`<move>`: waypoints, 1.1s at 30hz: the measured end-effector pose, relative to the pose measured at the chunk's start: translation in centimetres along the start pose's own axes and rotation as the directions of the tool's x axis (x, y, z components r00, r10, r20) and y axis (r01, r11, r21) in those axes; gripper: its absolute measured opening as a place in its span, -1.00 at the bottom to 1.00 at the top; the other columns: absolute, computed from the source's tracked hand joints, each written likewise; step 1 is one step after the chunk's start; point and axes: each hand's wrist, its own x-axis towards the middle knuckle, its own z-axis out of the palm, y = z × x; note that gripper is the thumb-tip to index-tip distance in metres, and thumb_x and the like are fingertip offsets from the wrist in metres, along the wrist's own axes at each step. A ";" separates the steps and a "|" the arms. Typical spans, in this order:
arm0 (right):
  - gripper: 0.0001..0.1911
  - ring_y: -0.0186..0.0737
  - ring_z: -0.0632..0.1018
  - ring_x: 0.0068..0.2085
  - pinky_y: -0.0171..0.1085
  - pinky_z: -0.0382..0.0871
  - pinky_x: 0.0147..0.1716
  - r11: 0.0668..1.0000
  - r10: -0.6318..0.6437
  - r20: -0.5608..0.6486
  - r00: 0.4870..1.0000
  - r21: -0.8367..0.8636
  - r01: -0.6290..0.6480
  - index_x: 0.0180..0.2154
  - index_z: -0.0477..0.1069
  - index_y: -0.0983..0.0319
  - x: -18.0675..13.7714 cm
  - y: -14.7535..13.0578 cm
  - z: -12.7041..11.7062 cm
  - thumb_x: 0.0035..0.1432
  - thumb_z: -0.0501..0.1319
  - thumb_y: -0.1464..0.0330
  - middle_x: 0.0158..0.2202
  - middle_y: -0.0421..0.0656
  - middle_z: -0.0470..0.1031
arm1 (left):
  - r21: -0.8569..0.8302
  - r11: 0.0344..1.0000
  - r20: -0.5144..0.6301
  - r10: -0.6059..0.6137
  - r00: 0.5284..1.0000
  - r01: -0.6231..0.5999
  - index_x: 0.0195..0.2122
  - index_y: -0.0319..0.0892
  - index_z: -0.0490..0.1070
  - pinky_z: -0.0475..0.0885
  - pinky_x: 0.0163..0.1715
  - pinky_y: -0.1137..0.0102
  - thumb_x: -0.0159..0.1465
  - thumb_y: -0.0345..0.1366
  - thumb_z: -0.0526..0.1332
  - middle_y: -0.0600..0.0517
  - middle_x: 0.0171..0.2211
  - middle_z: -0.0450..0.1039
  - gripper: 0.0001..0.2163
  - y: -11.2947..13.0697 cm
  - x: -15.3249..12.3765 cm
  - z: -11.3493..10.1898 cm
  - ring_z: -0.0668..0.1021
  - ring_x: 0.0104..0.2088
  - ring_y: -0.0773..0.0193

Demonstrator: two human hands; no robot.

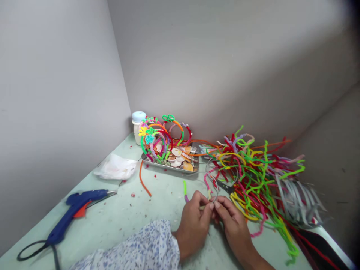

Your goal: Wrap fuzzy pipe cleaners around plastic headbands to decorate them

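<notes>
My left hand (pixel 195 219) and my right hand (pixel 234 227) meet at the front middle of the table. Thumbs and fingertips of both are pinched together on a thin grey hoop (pixel 216 189), which rises above them. A pink and cream pipe cleaner (pixel 207 183) stands close behind the hoop; whether it is joined to it I cannot tell. Beside the left knuckles a short green and purple pipe cleaner (pixel 185 189) shows, its lower end hidden by the hand. What lies inside the fingers is mostly covered.
On the left rests a blue hot glue gun (pixel 75 210) with its cable. Behind are a white packet (pixel 116 167), a lidded jar (pixel 137 131) and a metal tray (pixel 168 168) with shells and colourful headbands. Tangled pipe cleaners (pixel 253 165), black-handled scissors (pixel 224 186) and grey hoops (pixel 300 200) crowd the right.
</notes>
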 end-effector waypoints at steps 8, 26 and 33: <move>-0.71 -0.33 0.26 -0.53 -0.36 0.15 -0.54 0.999 0.017 -0.015 1.000 -0.029 -0.017 -0.44 0.29 0.22 -0.1 0.0 -0.2 0.16 0.11 0.15 -0.57 -0.26 0.25 | 0.006 1.000 0.006 -0.004 1.000 0.004 -0.36 -0.20 0.22 0.38 -0.45 0.47 0.28 -0.22 0.04 0.07 -0.46 0.35 -0.84 -0.1 0.0 0.1 0.47 -0.46 0.36; -0.69 -0.34 0.24 -0.55 -0.36 0.13 -0.55 0.998 0.060 -0.030 0.998 -0.034 -0.061 -0.48 0.32 0.23 0.4 -0.2 -0.2 0.14 0.12 0.15 -0.61 -0.28 0.22 | 0.067 0.998 0.034 -0.014 0.999 0.012 -0.32 -0.19 0.22 0.37 -0.43 0.46 0.28 -0.26 0.04 0.04 -0.41 0.38 -0.89 -0.5 0.0 0.1 0.48 -0.41 0.33; -0.69 -0.33 0.25 -0.55 -0.36 0.14 -0.55 0.997 0.067 -0.044 0.997 -0.042 -0.069 -0.48 0.32 0.23 0.5 -0.3 -0.1 0.13 0.13 0.14 -0.61 -0.28 0.23 | 0.083 0.997 0.039 0.001 0.999 -0.004 -0.32 -0.19 0.22 0.37 -0.42 0.46 0.28 -0.27 0.03 0.03 -0.40 0.38 -0.89 -0.5 0.0 0.1 0.48 -0.41 0.33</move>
